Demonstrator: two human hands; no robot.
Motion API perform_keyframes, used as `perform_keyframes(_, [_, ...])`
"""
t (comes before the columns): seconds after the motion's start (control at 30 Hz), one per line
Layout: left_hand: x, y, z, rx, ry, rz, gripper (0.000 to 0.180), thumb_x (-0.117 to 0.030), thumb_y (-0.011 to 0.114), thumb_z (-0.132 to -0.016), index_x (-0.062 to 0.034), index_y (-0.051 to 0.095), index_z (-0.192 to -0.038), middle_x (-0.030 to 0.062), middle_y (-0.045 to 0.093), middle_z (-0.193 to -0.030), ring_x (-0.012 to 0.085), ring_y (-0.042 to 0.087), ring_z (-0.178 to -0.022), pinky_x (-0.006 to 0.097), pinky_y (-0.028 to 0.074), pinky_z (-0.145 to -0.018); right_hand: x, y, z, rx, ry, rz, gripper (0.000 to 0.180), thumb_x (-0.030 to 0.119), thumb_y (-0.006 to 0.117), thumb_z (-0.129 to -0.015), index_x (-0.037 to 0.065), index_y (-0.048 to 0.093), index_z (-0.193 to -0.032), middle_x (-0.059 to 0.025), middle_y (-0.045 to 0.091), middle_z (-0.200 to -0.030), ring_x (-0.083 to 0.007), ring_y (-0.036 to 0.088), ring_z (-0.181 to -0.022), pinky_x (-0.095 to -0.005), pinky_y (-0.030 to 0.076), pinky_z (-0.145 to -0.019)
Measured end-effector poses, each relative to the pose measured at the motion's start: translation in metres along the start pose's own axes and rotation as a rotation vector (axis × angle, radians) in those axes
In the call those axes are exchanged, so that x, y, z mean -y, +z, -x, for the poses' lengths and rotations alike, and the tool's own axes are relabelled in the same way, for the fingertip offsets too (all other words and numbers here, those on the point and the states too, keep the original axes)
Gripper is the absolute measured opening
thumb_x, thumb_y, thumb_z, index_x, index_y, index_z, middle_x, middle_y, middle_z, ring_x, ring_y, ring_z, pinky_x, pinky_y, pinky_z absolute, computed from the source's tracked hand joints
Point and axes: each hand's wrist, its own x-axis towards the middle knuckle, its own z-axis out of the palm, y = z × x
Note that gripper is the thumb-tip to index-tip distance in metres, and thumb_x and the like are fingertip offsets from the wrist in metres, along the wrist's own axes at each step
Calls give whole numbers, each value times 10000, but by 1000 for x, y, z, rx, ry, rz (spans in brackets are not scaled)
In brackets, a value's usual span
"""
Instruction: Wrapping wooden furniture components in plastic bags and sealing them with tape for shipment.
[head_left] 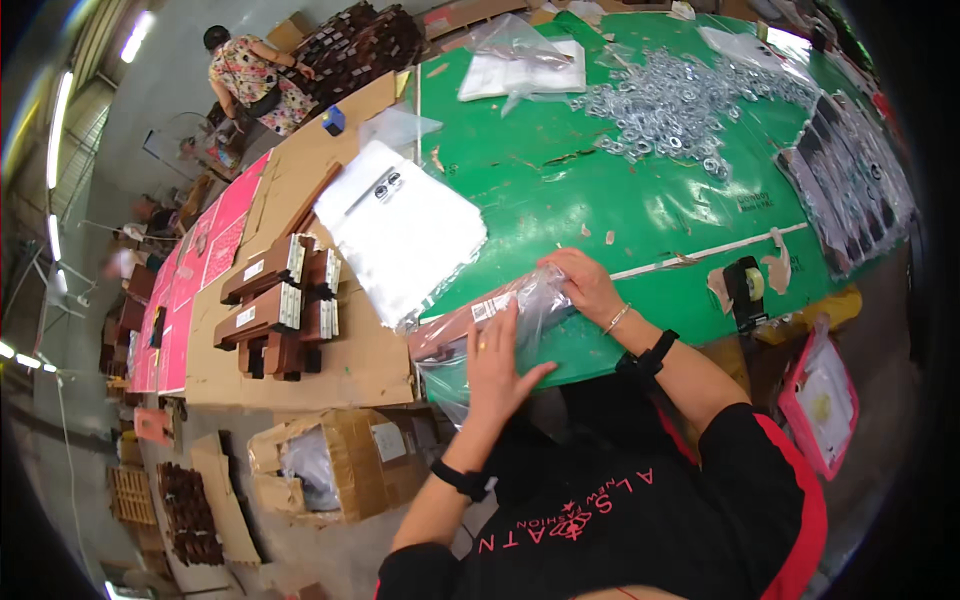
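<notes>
A brown bar with a white label [440, 335] lies inside a clear plastic bag [540, 305] at the near edge of the green table. My left hand [492, 365] rests on the bag with its fingers stretched out and the thumb apart. At the bag's right end my right hand [588, 285] has its fingers closed on the plastic. Just beyond the bar is a stack of flat clear bags [395, 225]. To the left, several brown bars [265, 310] are piled on cardboard.
Metal rings [670, 100] are heaped at the far right of the green table top [560, 200], beside packed bags of dark bars [850, 185]. A tape dispenser [748, 290] sits near the right edge. Below stand a cardboard box [345, 460] and a pink basket [822, 405]. Another person [255, 80] stands far left.
</notes>
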Motion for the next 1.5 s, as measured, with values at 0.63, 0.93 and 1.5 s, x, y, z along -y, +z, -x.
perform_keyframes(0.63, [17,-84,53,-271,-219,-569,343,-5,571,-846,-102,681,-1156,149,692,-1046,342,661,-971,458,518,-803,-9,-4,4,11,-19,37,361,-8,565,-766,22,637,-1118,-163,650,-1095,-367,597,-1076,-425,495,-926])
perform_keyframes(0.93, [47,-112,-60,-422,-90,-697,217,-82,567,-921,-128,654,-1114,94,673,-956,300,638,-878,420,483,-751,0,-8,-4,79,19,-16,318,-6,552,-777,50,657,-1072,-154,657,-1034,-355,621,-995,-414,511,-858])
perform_keyframes(1.5, [15,28,-69,-267,41,-135,198,-118,672,-856,-90,674,-1052,76,686,-1047,310,625,-904,411,493,-791,13,-10,6,-19,124,-51,212,72,641,-820,31,634,-1028,-161,655,-1004,-361,639,-921,-399,524,-803])
